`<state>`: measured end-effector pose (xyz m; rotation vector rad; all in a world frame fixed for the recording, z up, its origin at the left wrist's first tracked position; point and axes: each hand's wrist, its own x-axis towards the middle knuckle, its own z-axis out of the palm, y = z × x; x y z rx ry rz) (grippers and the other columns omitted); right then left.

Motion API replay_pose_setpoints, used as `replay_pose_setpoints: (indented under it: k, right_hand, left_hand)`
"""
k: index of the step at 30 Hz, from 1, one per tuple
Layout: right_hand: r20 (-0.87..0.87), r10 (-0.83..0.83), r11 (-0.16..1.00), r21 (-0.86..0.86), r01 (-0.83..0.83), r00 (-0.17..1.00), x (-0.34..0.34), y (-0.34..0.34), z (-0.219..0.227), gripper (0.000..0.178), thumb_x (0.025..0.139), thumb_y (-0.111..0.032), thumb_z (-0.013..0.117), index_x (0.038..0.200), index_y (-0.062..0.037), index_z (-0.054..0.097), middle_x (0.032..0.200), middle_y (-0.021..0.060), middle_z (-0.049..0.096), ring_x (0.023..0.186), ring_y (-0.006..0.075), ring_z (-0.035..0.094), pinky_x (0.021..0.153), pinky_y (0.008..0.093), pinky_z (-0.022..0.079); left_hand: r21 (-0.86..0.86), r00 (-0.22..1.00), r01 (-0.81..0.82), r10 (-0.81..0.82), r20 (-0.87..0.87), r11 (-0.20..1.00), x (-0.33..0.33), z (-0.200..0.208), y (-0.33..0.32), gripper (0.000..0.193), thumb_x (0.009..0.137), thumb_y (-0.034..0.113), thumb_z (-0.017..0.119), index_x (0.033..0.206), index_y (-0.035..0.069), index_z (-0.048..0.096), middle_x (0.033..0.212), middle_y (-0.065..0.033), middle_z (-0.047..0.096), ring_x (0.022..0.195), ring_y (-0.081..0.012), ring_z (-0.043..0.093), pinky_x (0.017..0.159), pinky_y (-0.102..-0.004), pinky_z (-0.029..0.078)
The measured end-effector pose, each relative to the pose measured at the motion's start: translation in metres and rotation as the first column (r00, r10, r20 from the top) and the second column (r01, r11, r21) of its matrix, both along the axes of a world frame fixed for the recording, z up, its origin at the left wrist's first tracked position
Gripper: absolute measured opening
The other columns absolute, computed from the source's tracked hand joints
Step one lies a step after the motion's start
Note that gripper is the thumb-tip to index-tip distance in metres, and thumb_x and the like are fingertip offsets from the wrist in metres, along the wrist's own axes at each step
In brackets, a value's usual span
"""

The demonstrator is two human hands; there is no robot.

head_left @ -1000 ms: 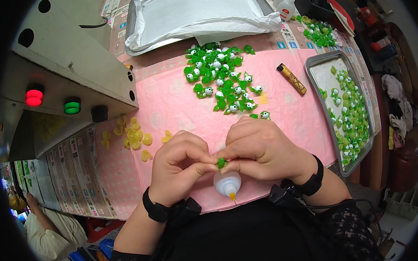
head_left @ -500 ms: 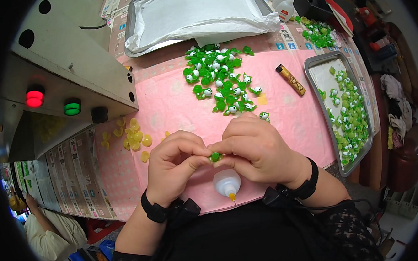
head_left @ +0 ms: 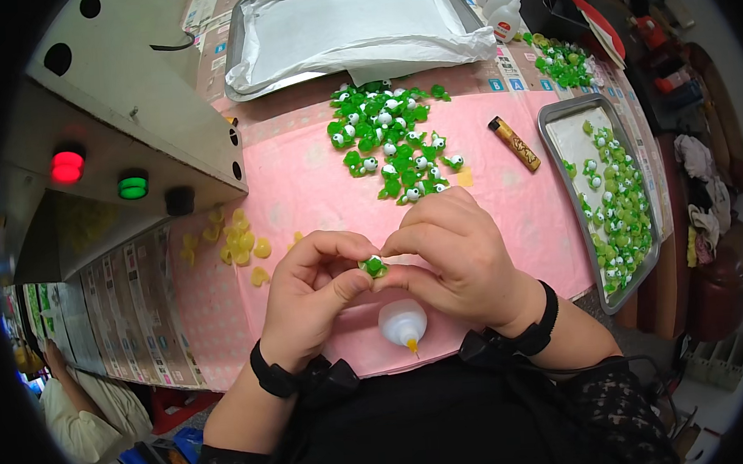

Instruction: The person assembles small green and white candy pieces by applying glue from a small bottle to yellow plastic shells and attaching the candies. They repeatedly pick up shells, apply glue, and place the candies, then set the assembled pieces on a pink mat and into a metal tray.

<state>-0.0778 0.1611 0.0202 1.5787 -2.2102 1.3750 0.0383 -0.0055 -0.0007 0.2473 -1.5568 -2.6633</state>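
Observation:
Between my two hands, over the near part of the pink sheet, is a small green toy frog piece [head_left: 374,267]. My left hand [head_left: 317,291] pinches it between thumb and fingertips. From the other side, my right hand [head_left: 454,257] grips it with thumb and index finger. Just below my hands a white squeeze bottle [head_left: 403,324] lies with its yellow tip toward me. Beyond them is a heap of green frog pieces with white eyes [head_left: 386,120]. Yellow translucent disc-like pieces [head_left: 238,240] lie loose to the left.
A paper-lined metal tray [head_left: 359,29] stands at the back. On the right, a second tray [head_left: 554,127] holds many frog pieces. A gold lighter [head_left: 514,143] lies before it. A metal machine [head_left: 142,101] with red and green lights juts in at left. More bottles [head_left: 505,21] stand far right.
The green piece has turned in my fingers, so some white now shows on it. Both hands have shifted slightly; my right hand has moved a little up.

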Motion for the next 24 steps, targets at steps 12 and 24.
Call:
replay_pose_setpoints:
  k: [12, 24]
  right_hand:
    - [0.33, 0.267, 0.938, 0.125, -0.322, 0.905, 0.025, 0.035, -0.004, 0.052, 0.068, -0.025, 0.081, 0.111, -0.0052, 0.059, 0.109, 0.0105, 0.064, 0.097, 0.0275, 0.062, 0.085, 0.0377, 0.046]
    - [0.745, 0.027, 0.989, -0.115, 0.089, 0.667, 0.016, 0.03, 0.006, 0.044, 0.082, -0.006, 0.072, 0.122, -0.0016, 0.054, 0.108, 0.0083, 0.055, 0.096, 0.0184, 0.056, 0.083, 0.0299, 0.046]
  left_hand:
    - [-0.033, 0.982, 0.009, -0.003, 0.188, 0.999, 0.026, 0.011, -0.013, 0.027, 0.089, -0.002, 0.06, 0.116, -0.001, 0.059, 0.111, -0.008, 0.064, 0.098, -0.0136, 0.063, 0.084, -0.0271, 0.053]
    - [-0.033, 0.967, 0.015, -0.006, 0.255, 0.999, 0.028, 0.007, -0.009, 0.028, 0.09, 0.001, 0.062, 0.118, 0.001, 0.058, 0.108, -0.0097, 0.066, 0.092, -0.0133, 0.064, 0.077, -0.0243, 0.054]
